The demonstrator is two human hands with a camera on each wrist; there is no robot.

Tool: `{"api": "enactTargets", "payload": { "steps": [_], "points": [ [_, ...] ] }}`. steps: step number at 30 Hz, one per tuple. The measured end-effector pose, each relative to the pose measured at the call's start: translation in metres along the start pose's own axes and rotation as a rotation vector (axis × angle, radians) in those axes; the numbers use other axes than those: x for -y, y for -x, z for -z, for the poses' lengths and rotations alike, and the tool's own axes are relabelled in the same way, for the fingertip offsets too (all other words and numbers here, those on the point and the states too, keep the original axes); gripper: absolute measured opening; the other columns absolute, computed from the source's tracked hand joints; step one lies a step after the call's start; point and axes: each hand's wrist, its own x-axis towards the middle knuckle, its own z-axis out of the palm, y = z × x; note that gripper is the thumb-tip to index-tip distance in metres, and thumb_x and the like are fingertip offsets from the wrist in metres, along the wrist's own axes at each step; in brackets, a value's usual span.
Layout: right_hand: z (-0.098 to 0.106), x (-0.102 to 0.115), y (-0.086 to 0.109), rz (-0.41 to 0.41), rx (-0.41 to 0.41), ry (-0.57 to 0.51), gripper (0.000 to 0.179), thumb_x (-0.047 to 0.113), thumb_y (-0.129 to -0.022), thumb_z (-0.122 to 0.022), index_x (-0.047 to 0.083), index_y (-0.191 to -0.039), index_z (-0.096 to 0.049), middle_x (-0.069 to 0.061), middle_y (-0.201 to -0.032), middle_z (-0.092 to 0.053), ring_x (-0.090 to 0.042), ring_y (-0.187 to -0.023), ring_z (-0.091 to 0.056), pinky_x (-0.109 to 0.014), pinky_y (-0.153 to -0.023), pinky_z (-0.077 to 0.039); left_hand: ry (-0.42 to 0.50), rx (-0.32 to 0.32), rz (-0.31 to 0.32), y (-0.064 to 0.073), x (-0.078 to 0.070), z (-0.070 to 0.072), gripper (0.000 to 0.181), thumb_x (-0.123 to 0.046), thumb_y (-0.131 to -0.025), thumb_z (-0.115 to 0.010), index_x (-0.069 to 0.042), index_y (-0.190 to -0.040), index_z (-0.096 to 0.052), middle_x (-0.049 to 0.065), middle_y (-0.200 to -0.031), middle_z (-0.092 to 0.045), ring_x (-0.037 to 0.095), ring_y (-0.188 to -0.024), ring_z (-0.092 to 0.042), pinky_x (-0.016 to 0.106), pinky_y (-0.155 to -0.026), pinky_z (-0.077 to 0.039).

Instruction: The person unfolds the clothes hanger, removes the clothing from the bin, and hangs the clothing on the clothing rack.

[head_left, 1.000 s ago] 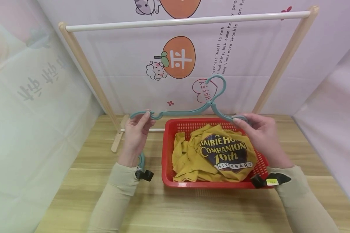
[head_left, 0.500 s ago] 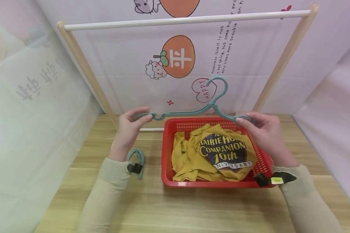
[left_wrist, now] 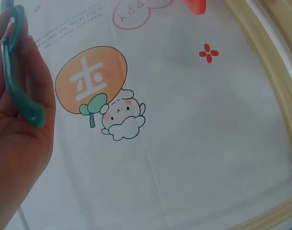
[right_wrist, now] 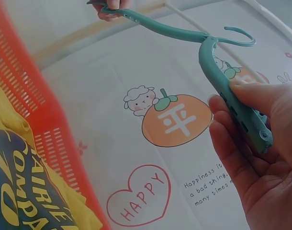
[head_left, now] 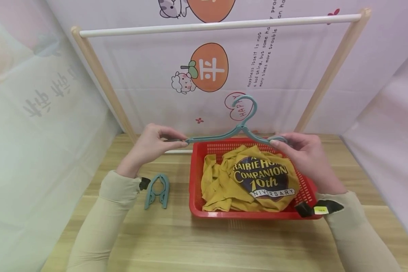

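Note:
A teal folding hanger is held up by both hands above the back rim of the red basket, its hook upward. My left hand pinches the hanger's left arm near its end and covers the tip. In the left wrist view the arm's curved end piece lies over the palm. My right hand grips the right arm's end between thumb and fingers. A crumpled yellow T-shirt with a dark printed emblem lies in the basket. Left of the basket, a second teal hanger lies folded on the table.
A clothes rack with a white top bar and wooden posts stands behind the basket. Printed white cloth hangs at the back and sides. The wooden table extends in front.
My left hand has shifted its grip on the hanger's left arm, with the wrist swung outward to the left. The hanger's hook sits slightly lower and further left. The folded hanger is now fully uncovered.

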Motion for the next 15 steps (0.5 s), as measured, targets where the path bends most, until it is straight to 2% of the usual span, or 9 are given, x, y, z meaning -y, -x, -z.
{"api": "enactTargets", "payload": {
  "steps": [6, 11, 15],
  "points": [
    [-0.0016, 0.0019, -0.0006, 0.009, -0.004, -0.008, 0.016, 0.012, -0.095, -0.075, 0.001, -0.107, -0.077, -0.012, -0.088, -0.073, -0.015, -0.069, -0.063, -0.020, -0.063, -0.055, -0.029, 0.011, -0.044, 0.0023, 0.0009, -0.0026, 0.012, -0.019, -0.088, -0.083, -0.013, -0.098, -0.082, -0.004, -0.094, -0.075, 0.017, -0.085, -0.068, 0.036, -0.075, -0.057],
    [-0.0008, -0.0002, -0.0013, 0.001, 0.006, -0.023, 0.016, 0.011, -0.095, -0.075, 0.001, -0.107, -0.077, -0.009, -0.089, -0.074, -0.015, -0.070, -0.064, -0.021, -0.063, -0.055, -0.018, 0.005, -0.071, 0.0043, 0.0029, -0.0035, 0.011, -0.019, -0.090, -0.082, -0.012, -0.098, -0.081, -0.003, -0.093, -0.075, 0.017, -0.085, -0.070, 0.033, -0.075, -0.058],
    [0.0027, 0.0028, -0.0040, -0.006, 0.051, 0.052, 0.019, 0.016, -0.093, -0.078, 0.005, -0.108, -0.078, -0.006, -0.099, -0.075, -0.013, -0.079, -0.067, -0.019, -0.067, -0.055, -0.016, -0.006, -0.085, 0.0063, 0.0025, -0.0025, 0.011, -0.019, -0.090, -0.081, -0.011, -0.098, -0.080, -0.002, -0.094, -0.075, 0.016, -0.085, -0.070, 0.033, -0.078, -0.058]
  ]
}}
